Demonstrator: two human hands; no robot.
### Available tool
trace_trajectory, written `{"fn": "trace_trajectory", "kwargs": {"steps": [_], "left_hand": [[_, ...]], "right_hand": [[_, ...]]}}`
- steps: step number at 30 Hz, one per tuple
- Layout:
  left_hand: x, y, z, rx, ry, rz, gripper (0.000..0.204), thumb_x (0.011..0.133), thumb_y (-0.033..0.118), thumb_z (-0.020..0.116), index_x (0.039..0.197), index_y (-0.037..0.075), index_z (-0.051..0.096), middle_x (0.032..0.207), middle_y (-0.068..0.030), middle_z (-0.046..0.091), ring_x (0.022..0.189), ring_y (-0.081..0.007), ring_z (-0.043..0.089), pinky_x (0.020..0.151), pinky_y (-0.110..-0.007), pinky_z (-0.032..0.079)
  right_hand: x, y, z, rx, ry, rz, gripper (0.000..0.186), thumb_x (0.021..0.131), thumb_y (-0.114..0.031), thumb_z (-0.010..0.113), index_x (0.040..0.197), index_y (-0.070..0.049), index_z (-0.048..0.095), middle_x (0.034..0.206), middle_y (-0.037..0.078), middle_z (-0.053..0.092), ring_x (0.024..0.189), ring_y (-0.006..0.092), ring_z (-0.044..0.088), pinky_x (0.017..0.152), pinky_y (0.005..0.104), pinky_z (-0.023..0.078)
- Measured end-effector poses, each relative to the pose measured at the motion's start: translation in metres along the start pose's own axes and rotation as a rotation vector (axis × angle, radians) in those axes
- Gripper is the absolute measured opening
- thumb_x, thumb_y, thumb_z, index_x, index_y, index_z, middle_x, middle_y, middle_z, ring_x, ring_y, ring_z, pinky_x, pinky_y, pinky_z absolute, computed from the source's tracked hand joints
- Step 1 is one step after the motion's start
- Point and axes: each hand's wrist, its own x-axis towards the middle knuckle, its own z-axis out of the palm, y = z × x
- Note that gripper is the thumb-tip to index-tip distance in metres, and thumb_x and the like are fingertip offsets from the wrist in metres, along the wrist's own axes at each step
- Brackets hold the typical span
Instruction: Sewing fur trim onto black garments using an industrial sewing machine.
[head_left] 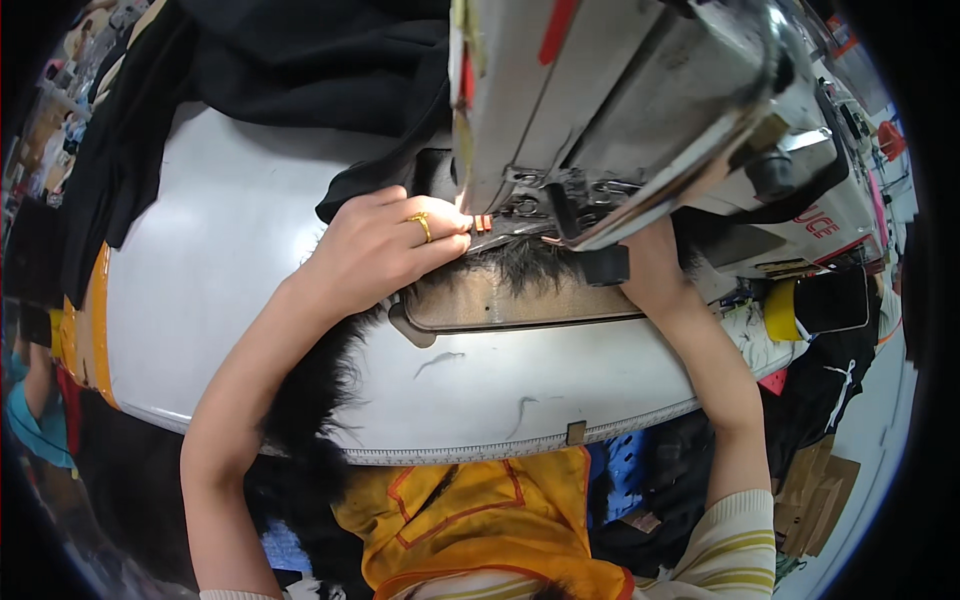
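A sewing machine (620,110) stands over the table, its head between my two hands. My left hand (375,245), with a gold ring on one finger, is closed at the left of the needle area, fingertips pinched at the edge of black fur trim (325,385). The trim trails below my left forearm and over the table's front edge. Dark fur tufts also lie on the tan bed plate (490,305). Black fabric (310,75) spreads behind my left hand. My right hand (655,265) reaches in at the machine's right side; the machine hides its fingers.
A measuring tape runs along the front edge of the white table (230,280). A dark phone-like slab (832,302) stands by a yellow roll (782,309) at the right. Cardboard (820,495) leans below right. Another person's arm (38,380) shows at the far left.
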Motion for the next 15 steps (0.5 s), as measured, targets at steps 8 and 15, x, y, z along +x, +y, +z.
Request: {"fn": "trace_trajectory", "kwargs": {"steps": [8, 15], "left_hand": [[0.003, -0.002, 0.0, 0.003, -0.027, -0.048, 0.018, 0.073, 0.01, 0.057, 0.089, 0.01, 0.064, 0.097, 0.0024, 0.065, 0.088, -0.0132, 0.061, 0.07, -0.026, 0.044], [0.002, 0.054, -0.033, 0.366, -0.29, -0.289, 0.036, 0.08, 0.011, 0.05, 0.116, 0.006, 0.055, 0.121, -0.0072, 0.055, 0.114, -0.0212, 0.053, 0.1, -0.036, 0.039]], "right_hand": [[0.003, -0.001, 0.004, 0.046, -0.065, 0.044, 0.007, 0.068, -0.004, 0.056, 0.071, -0.011, 0.056, 0.071, 0.003, 0.057, 0.068, 0.0218, 0.06, 0.06, 0.0333, 0.049], [-0.001, 0.004, 0.005, -0.162, 0.047, -0.208, 0.005, 0.067, -0.007, 0.058, 0.071, -0.009, 0.059, 0.073, 0.006, 0.059, 0.075, 0.0239, 0.061, 0.065, 0.0353, 0.049]]}}
